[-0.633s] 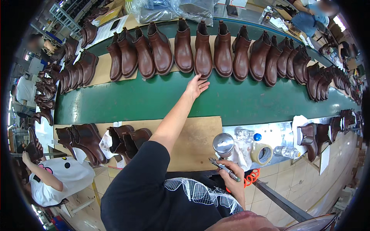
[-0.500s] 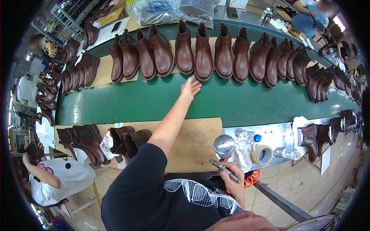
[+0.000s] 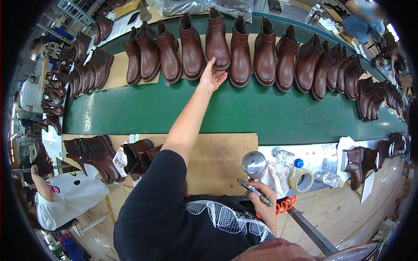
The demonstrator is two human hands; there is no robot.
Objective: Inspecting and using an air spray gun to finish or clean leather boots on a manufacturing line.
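My left hand (image 3: 212, 79) reaches across the green belt (image 3: 143, 114) to the toe of a brown ankle boot (image 3: 217, 43). Its thumb lies on top of the toe and the other fingers are at the underside. This boot sits farther back than its neighbours, in a long row of similar boots. Close to my body, my right hand (image 3: 264, 203) is wrapped round a metal spray gun (image 3: 254, 192) with a round silver cup (image 3: 254, 164). An orange coiled hose (image 3: 285, 203) shows beside that hand.
Bare cardboard (image 3: 222, 163) covers the near bench. To its right lie a stained cloth (image 3: 277, 178), a tape roll (image 3: 301, 180) and clear plastic bottles (image 3: 328, 178). More boots (image 3: 96, 156) stand on the near left. A person in a white shirt (image 3: 72, 200) handles a boot there.
My left hand has moved forward from the belt onto the boot's toe, and that boot has shifted back. My right hand keeps the spray gun in nearly the same place.
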